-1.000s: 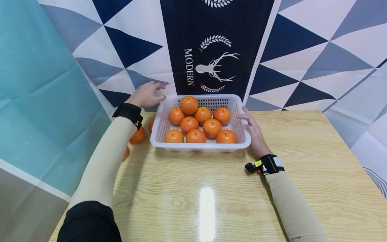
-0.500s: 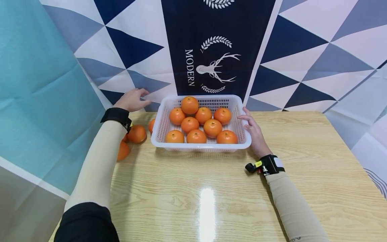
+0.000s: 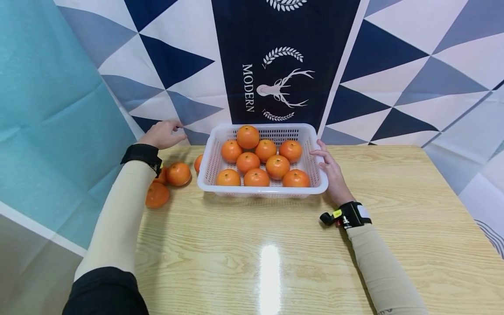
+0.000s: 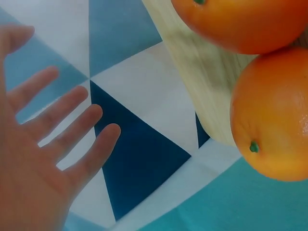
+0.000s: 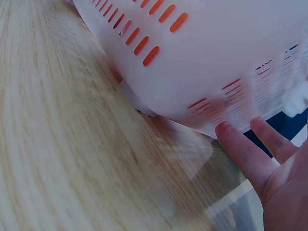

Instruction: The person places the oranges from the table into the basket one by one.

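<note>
My left hand (image 3: pixel 162 134) hovers over the table's back left corner with nothing in it. Its fingers are spread and relaxed in the left wrist view, left of two oranges (image 4: pixel 274 113) that have small green stem ends. My right hand (image 3: pixel 332 177) rests at the right side of a white plastic basket (image 3: pixel 261 190). One finger lies over the rim, and in the right wrist view two straight fingers (image 5: pixel 245 154) reach to the slotted outer wall. Several oranges (image 3: pixel 277 167) lie in the basket, one sitting higher at the back.
Loose oranges (image 3: pixel 157 195) lie on the wooden table (image 3: pixel 220 245) left of the basket, one of them partly behind its left wall. A patterned cloth (image 3: pixel 378 83) hangs right behind the basket, and a teal cloth (image 3: pixel 55 144) borders the left side.
My left hand has moved left and slightly down, away from the basket, uncovering more of the loose oranges. My right hand and the basket have stayed in place.
</note>
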The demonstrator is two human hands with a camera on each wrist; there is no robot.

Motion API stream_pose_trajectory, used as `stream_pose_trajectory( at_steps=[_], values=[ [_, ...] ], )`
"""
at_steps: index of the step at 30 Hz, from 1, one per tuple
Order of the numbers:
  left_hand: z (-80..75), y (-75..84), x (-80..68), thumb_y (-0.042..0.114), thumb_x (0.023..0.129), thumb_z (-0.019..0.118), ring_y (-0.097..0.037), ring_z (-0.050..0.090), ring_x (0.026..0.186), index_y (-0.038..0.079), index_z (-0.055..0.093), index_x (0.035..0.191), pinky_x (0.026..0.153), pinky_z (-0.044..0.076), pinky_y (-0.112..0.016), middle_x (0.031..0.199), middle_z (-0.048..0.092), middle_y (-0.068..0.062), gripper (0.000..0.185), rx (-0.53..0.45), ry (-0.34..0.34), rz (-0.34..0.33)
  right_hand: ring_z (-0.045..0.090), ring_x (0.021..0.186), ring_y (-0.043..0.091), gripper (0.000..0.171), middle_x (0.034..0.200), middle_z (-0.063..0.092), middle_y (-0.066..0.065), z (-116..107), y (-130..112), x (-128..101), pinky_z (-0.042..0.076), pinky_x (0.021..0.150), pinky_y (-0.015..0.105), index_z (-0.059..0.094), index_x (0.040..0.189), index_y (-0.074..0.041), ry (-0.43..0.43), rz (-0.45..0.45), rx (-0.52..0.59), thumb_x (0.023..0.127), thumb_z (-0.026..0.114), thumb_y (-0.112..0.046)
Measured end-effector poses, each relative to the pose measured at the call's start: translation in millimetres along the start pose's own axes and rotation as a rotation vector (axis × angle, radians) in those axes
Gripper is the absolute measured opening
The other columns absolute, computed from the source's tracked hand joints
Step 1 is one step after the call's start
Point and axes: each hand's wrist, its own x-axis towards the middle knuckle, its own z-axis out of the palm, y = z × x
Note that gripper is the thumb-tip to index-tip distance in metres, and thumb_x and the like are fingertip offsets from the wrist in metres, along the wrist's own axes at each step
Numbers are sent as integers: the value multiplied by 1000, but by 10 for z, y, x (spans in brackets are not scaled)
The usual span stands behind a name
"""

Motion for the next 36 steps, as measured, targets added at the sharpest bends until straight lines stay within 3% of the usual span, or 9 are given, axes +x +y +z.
stream_pose_trajectory(
  at_steps=[14,26,30,36],
  values=[
    [168,190,-57,40,107,60,-48,59,139,2,55,161,122,51,-69,160,58,-31,66,41,-96,78,0,181,34,36,194,7,-4,7,8,6,41,119,5,61,147,-12,4,-7,7,118,44,-25],
    [61,230,-192,38,106,63,-47,61,137,0,61,156,121,51,-67,158,60,-32,63,85,-176,116,0,181,34,33,194,7,-4,5,-2,8,42,118,4,63,145,-17,4,-13,27,117,47,-26],
    [74,241,-201,41,104,66,-44,61,135,0,59,158,120,53,-66,159,61,-30,68,85,-234,75,0,181,35,34,194,7,-5,4,-10,10,42,118,5,63,145,-16,3,-9,25,117,47,-26],
    [92,286,-278,49,103,68,-47,56,137,7,50,165,115,58,-67,169,50,-29,78,30,-376,-63,-1,181,35,35,194,6,-1,8,-9,1,43,118,5,62,146,-13,3,-10,25,117,46,-24]
  ],
)
